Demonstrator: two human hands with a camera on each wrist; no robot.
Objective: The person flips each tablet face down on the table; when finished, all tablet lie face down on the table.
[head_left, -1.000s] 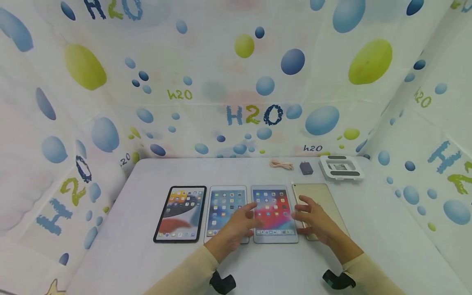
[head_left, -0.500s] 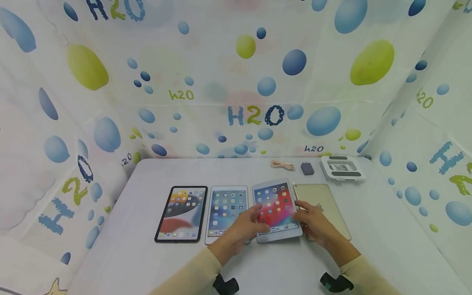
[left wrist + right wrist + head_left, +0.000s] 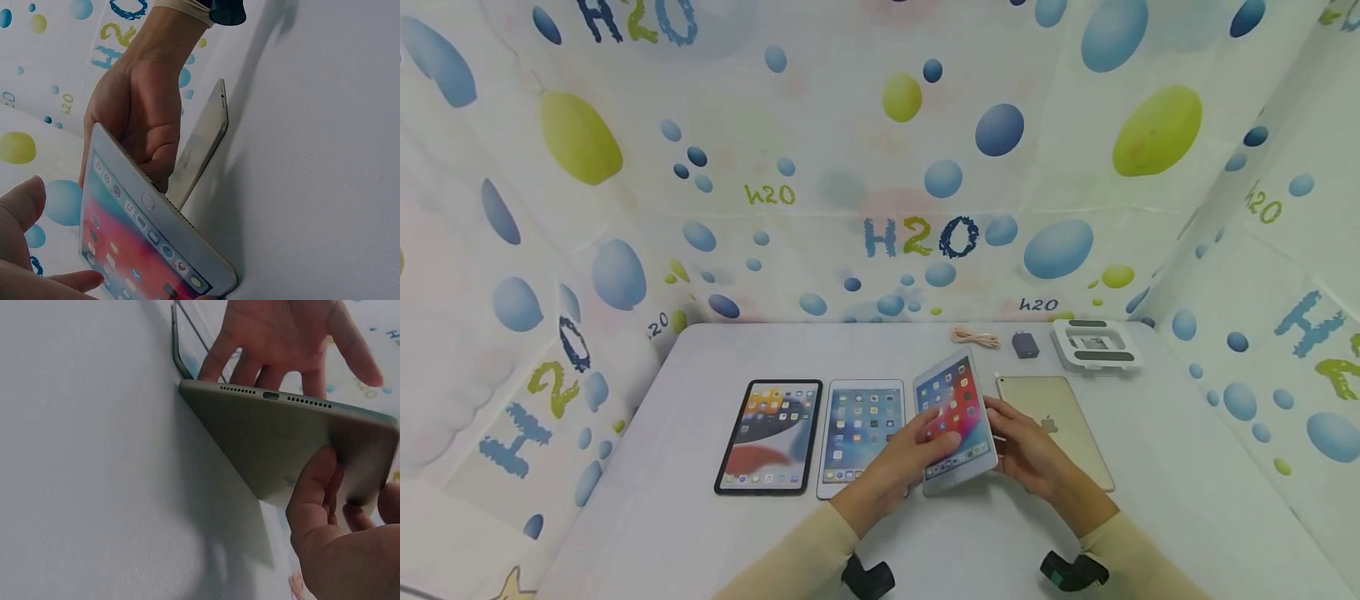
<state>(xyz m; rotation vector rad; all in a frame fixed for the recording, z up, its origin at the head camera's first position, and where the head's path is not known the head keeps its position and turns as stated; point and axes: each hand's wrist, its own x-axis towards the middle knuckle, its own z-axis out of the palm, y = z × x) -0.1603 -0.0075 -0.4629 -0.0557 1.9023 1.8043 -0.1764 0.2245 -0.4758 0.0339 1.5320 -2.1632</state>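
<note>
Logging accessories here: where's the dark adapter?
Head view: the dark adapter sits right of centre at the back of the table, between the coiled cable and white frame.

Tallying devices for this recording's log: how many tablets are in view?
4. Left to right: black-bordered tablet; flat white-bordered tablet, partly behind the left hand; tilted white-bordered tablet, between both hands; face-down gold Apple tablet, partly behind the right hand.

The white tablet with a red-and-blue screen (image 3: 953, 398), flat earlier, now tilts, right edge raised in the right hand (image 3: 1032, 454).
</note>
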